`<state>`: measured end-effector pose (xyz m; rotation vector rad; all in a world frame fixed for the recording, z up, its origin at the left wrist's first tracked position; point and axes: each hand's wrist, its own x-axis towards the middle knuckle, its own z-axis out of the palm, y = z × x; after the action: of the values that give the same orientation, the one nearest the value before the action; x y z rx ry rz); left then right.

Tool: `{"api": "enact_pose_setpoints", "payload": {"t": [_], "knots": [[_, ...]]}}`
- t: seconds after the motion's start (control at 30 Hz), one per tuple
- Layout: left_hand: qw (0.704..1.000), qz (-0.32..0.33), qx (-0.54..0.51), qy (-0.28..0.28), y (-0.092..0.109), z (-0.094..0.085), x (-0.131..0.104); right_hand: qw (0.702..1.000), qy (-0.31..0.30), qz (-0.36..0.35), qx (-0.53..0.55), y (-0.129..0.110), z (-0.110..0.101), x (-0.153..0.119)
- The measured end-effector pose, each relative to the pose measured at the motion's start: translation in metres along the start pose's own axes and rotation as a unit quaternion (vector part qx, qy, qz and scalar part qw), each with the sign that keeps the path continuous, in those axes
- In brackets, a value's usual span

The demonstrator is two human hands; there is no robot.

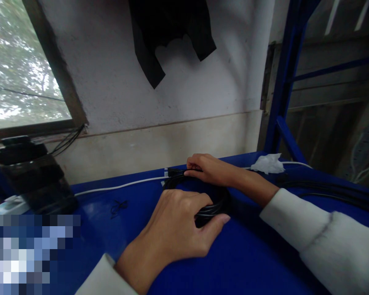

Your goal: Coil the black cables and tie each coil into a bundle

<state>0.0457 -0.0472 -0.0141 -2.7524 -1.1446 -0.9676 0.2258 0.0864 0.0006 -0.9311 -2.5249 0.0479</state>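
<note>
A coil of black cable (pixel 213 209) lies on the blue tabletop (pixel 249 262), partly hidden by my hands. My left hand (pixel 181 223) is curled over the near left side of the coil, its thumb along the front and its fingertips hidden behind the loops. At the back of the coil, my right hand (pixel 206 168) pinches the cable close to a black plug (pixel 174 171) with a pale tip. A second pale tip shows just below that plug, partly covered.
Left stands a dark bottle (pixel 37 176). Thin black ties (pixel 118 206) lie near it. A white cable (pixel 119 186) runs along the back, with crumpled white plastic (pixel 268 163) by it. More black cables (pixel 338 192) lie right, near a blue metal frame (pixel 283 82).
</note>
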Motion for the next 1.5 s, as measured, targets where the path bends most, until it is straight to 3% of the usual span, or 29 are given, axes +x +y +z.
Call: {"api": "enact_pose_setpoints", "payload": {"t": [1.5], "knots": [[1.000, -0.009, -0.017, -0.004, -0.0009, 0.0017, 0.0009, 1.000, 0.006, 0.017, 0.017, 0.0011, 0.0047, -0.0005]]}}
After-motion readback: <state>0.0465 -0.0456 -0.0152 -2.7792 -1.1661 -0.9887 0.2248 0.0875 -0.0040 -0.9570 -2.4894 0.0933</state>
